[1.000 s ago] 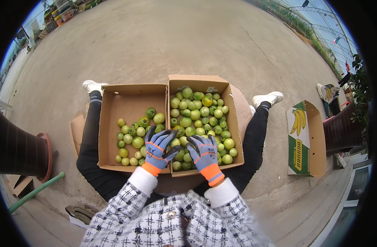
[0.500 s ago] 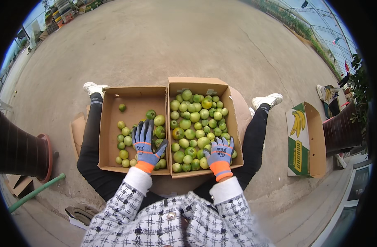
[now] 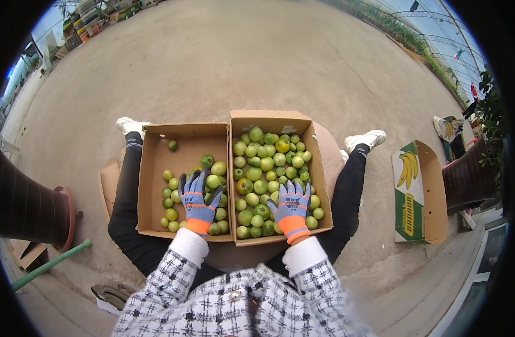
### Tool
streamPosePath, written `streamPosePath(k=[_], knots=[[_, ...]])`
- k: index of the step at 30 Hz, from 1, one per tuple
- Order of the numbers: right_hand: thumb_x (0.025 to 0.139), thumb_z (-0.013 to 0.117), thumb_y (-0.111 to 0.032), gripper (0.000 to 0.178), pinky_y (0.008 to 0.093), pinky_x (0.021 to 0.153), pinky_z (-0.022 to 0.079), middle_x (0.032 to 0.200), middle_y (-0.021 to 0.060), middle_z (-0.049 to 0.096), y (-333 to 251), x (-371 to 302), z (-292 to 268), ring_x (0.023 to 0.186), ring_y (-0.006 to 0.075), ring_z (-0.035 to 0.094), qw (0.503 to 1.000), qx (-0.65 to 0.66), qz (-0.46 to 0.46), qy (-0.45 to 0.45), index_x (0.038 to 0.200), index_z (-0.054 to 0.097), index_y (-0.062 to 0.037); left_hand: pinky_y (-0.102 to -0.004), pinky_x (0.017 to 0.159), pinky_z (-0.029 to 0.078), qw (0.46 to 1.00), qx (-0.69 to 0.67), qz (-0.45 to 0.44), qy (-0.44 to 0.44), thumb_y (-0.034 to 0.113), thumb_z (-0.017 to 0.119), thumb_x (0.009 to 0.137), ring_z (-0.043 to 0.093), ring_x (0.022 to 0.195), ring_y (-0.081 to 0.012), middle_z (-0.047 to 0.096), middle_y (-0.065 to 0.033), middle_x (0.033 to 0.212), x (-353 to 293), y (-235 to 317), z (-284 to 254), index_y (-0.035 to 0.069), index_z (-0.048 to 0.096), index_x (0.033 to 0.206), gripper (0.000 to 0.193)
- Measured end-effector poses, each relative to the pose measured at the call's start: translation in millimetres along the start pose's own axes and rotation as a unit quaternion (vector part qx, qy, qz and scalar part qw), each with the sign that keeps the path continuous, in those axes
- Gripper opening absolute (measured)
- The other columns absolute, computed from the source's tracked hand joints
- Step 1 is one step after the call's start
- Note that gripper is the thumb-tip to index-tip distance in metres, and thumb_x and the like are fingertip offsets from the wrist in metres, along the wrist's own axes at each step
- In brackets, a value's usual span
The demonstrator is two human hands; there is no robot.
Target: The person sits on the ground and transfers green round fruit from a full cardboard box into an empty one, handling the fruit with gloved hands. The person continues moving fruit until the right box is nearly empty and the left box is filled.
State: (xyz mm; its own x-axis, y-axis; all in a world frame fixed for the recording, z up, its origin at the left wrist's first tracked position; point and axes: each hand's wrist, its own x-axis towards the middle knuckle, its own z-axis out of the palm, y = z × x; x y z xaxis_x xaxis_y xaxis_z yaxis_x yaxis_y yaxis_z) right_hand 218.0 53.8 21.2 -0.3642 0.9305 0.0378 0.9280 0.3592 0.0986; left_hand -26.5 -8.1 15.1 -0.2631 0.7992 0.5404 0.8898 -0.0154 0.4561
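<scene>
Two cardboard boxes stand side by side between my legs. The left box [image 3: 156, 163] is partly filled with green tomatoes [image 3: 171, 214]; a lone one lies near its far wall. Many more green tomatoes [image 3: 263, 168], a few turning yellow-orange, fill the right box [image 3: 319, 174]. My left hand [image 3: 198, 205], in a blue-grey work glove with an orange cuff, lies palm down over the tomatoes in the left box, fingers spread. In a matching glove, my right hand [image 3: 293, 208] rests on the tomatoes at the near part of the right box, fingers apart. Whatever lies under both palms is hidden.
A banana carton [image 3: 412, 191] stands on the floor to the right, beside a large dark pot [image 3: 468, 177]. Another dark pot [image 3: 35, 196] and a green pipe [image 3: 52, 264] are at the left. My outstretched legs flank both boxes.
My right hand has shifted left and slightly up across the tomatoes in the right box. The left hand has moved slightly, staying over the left box with its fingers less extended.
</scene>
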Motion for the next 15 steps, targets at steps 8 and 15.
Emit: streamPosePath(k=[8,15], knots=[[0.089,0.054,-0.057,0.073,0.0579,0.118,0.006,0.151,0.0089,0.041,0.4,13.6,3.8,0.141,0.0297,0.032,0.98,-0.106,0.022,-0.168,0.144,0.045,-0.0106,-0.0489,0.115,0.022,0.988,0.138,-0.064,-0.014,0.04,0.078,0.071,0.035,0.136,-0.0362,0.039,-0.0168,0.148,-17.5,-24.5,12.8,0.005,0.034,0.148,0.096],[0.086,0.06,-0.056,0.068,0.0559,0.117,0.011,0.143,0.0139,0.049,4.8,2.2,17.2,0.137,0.0314,0.037,0.997,0.006,0.077,-0.017,0.136,0.054,-0.0108,-0.0523,0.115,0.02,0.997,0.024,0.041,-0.055,0.051,0.076,0.07,0.031,0.139,-0.0366,0.037,-0.0172,0.15,-19.7,6.6,1.5,0.006,0.035,0.148,0.099]])
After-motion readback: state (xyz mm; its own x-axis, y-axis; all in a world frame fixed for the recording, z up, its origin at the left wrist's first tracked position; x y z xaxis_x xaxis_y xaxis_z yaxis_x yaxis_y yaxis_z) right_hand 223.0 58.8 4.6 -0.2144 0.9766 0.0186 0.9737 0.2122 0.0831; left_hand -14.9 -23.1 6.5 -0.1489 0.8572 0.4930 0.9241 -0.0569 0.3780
